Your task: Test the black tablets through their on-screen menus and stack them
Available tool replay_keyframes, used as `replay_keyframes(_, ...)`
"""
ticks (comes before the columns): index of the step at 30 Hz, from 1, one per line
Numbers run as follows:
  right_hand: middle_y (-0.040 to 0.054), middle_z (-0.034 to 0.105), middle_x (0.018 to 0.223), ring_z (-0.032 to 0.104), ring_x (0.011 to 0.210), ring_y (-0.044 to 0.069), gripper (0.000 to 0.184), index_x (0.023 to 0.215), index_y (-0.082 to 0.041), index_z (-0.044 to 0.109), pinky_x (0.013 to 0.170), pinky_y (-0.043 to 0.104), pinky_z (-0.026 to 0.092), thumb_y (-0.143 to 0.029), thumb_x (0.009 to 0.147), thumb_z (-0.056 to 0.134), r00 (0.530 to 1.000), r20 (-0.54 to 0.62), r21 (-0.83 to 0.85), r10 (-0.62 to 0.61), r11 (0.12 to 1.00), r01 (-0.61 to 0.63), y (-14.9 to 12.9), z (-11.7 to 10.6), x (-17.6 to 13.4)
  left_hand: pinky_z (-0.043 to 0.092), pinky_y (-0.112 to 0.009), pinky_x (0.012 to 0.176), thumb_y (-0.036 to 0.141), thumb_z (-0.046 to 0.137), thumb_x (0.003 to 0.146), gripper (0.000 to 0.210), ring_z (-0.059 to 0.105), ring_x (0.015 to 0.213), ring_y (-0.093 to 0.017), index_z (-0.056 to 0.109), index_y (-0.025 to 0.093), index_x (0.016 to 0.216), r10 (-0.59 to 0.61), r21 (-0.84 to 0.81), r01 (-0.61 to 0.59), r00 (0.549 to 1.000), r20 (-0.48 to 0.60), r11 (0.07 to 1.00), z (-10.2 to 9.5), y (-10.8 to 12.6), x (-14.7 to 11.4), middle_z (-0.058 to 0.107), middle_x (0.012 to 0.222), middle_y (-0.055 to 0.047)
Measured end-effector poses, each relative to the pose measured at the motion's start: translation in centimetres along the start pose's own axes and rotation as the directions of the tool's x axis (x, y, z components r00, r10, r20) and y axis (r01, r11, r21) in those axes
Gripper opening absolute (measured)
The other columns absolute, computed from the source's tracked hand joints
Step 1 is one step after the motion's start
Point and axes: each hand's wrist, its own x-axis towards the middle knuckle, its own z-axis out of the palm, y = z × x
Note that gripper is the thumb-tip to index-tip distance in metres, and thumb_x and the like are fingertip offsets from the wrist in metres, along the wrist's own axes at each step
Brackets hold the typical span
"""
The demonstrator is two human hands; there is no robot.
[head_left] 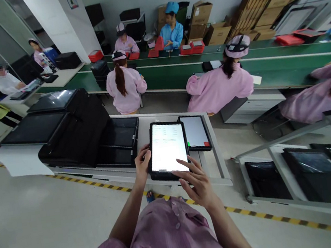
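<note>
Gripping one lit tablet [167, 145]: left hand [142, 162]; right hand [197, 182] spread apart over it; second tablet [196, 131] beside.

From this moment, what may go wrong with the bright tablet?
The left hand holds the bright tablet by one edge, so it might slip. The right hand is spread over its lower corner; an accidental touch seems possible. The second tablet lies close, so they might knock together.

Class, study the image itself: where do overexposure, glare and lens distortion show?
Head view: the held tablet's screen is nearly blown out, its text faint; head view: glare sits on a glossy black panel at left; head view: stacked cartons at upper right lean, apparently from wide-angle distortion.
</note>
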Motion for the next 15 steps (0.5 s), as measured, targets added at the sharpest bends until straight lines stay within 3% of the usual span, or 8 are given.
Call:
replay_keyframes(7, 0.0034, 0.085, 0.113, 0.067, 0.141, 0.033, 0.042, 0.143, -0.031, 0.068, 0.131, 0.071, 0.034, -0.015, 0.106, 0.058, 0.997, -0.021, -0.042, 0.073, 0.996, -0.074, 0.67, 0.74, 0.14, 0.053, -0.044, 0.113, 0.058, 0.077, 0.091, 0.039, 0.069, 0.131, -0.034, 0.085, 0.02, 0.091, -0.018, -0.001, 0.018, 1.0, -0.007, 1.0, 0.01, -0.02, -0.05, 0.076, 0.137, -0.013)
replay_keyframes(15, 0.0038, 0.085, 0.114, 0.068, 0.139, 0.031, 0.042, 0.142, -0.03, 0.067, 0.128, 0.069, 0.038, -0.012, 0.105, 0.058, 0.996, -0.035, -0.007, 0.076, 0.997, -0.077, 0.38, 0.79, 0.4, 0.053, -0.042, 0.112, 0.059, 0.077, 0.091, 0.041, 0.07, 0.129, -0.033, 0.084, 0.019, 0.089, -0.012, -0.017, 0.012, 1.0, -0.012, 1.0, 0.02, -0.32, -0.07, 0.076, 0.136, -0.013)
